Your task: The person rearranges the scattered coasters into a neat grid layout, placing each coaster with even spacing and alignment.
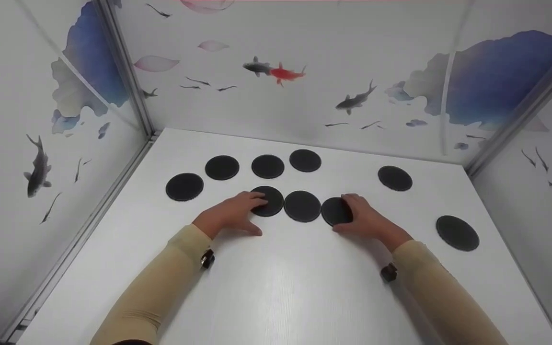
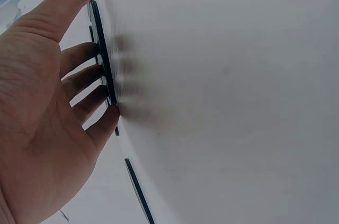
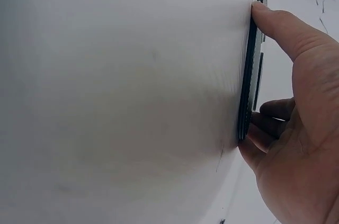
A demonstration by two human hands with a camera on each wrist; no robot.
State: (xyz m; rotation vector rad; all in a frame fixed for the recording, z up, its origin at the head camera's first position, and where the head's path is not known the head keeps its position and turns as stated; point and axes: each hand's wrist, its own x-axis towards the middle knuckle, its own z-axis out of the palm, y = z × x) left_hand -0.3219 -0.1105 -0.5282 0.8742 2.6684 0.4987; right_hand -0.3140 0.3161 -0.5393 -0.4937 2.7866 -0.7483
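Observation:
Three round black coasters lie side by side in a row in the middle of the white table. My left hand (image 1: 230, 213) rests its fingertips on the left coaster (image 1: 271, 203), while its thumb is apart from it, near the table surface. The middle coaster (image 1: 302, 206) has no hand on it. At the right end, my right hand (image 1: 364, 218) grips the right coaster (image 1: 335, 212) between thumb and fingers, covering its right side. In the right wrist view the thumb and fingertips meet that coaster's edge (image 3: 248, 83); the left wrist view shows fingers against the left coaster's edge (image 2: 103, 49).
Behind the row lie more black coasters (image 1: 268, 166), spread from left to centre. Two others, one farther back (image 1: 395, 178) and one nearer (image 1: 457, 233), lie at the right. White panels printed with fish (image 1: 285, 73) enclose the table (image 1: 276, 292) on three sides.

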